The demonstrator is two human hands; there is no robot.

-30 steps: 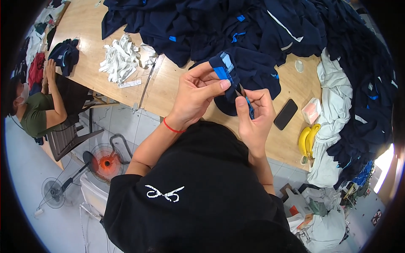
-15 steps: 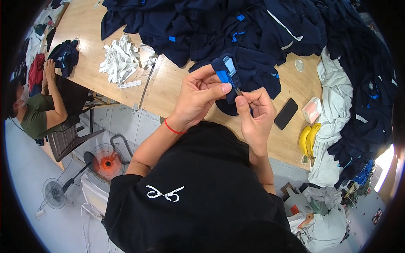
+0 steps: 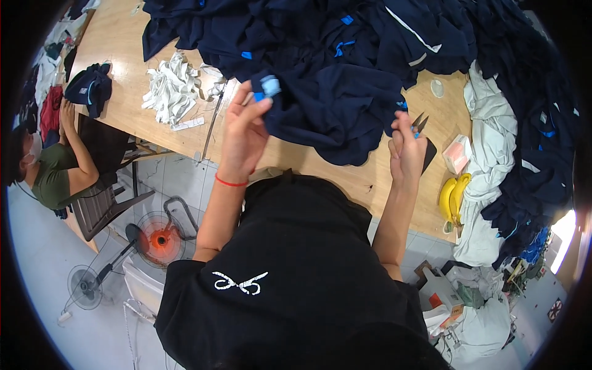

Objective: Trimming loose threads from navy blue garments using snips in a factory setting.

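Note:
A navy garment (image 3: pixel 333 105) is stretched between my hands, its lower part hanging over the table's near edge. My left hand (image 3: pixel 244 135) pinches one end of it between thumb and fingers, next to a light blue label (image 3: pixel 270 85) with bright blue trim. At the garment's right edge, by a small bright blue tab (image 3: pixel 401 105), my right hand (image 3: pixel 404 148) is closed around small thread snips (image 3: pixel 420 123). Their dark blades point up, away from the cloth. Whether the right fingertips also grip the garment is unclear.
Navy garments (image 3: pixel 296 37) are heaped along the far side. White strips (image 3: pixel 169 89) lie left on the table. To the right are a partly hidden phone (image 3: pixel 429 154), a pink-and-white packet (image 3: pixel 457 154), bananas (image 3: pixel 455 196) and white cloth (image 3: pixel 487 135). A co-worker (image 3: pixel 58 163) sits at left.
My hands have moved apart, the left leftward with the label end, the right rightward with the snips. The garment is now spread out between them, and the right hand partly covers the phone.

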